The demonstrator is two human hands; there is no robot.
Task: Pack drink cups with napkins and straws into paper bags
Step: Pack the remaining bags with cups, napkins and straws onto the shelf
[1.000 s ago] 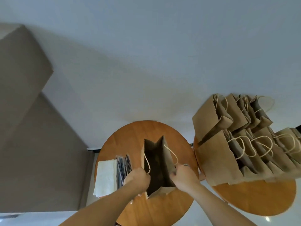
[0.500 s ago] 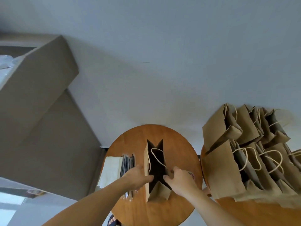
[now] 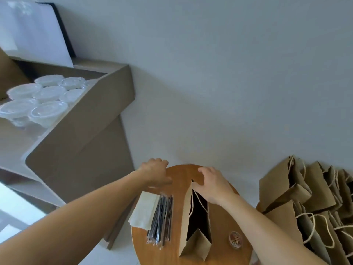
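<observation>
Paper bag (image 3: 186, 217), brown with pale cord handles, upright in the middle of a small round wooden table (image 3: 221, 217), mouth gaping wide, dark inside. Right hand (image 3: 214, 185) over the bag's far rim, fingers spread and relaxed, gripping nothing; touching the paper edge or just above it, cannot tell. Left hand (image 3: 155, 174) out at the table's far left edge, back to the camera, fingers loosely curled downward, nothing visible in it, palm hidden. Just left of the bag, a bundle of dark straws in clear wrappers (image 3: 161, 220) lying flat. Touching that bundle on its left, a stack of white folded napkins (image 3: 144, 209) reaching to the table's edge. Near the right rim, a small clear round tub (image 3: 236, 240) with something gold-coloured inside. Further right, a crowd of brown paper bags with cord handles (image 3: 305, 217), packed close together, some leaning. Up on the left, well apart from the table, a large open cardboard box (image 3: 86, 115) holding clear plastic cups with clear lids (image 3: 42, 96), side by side in rows. Behind the box, a flat white panel with a dark edge (image 3: 34, 29), standing up.
</observation>
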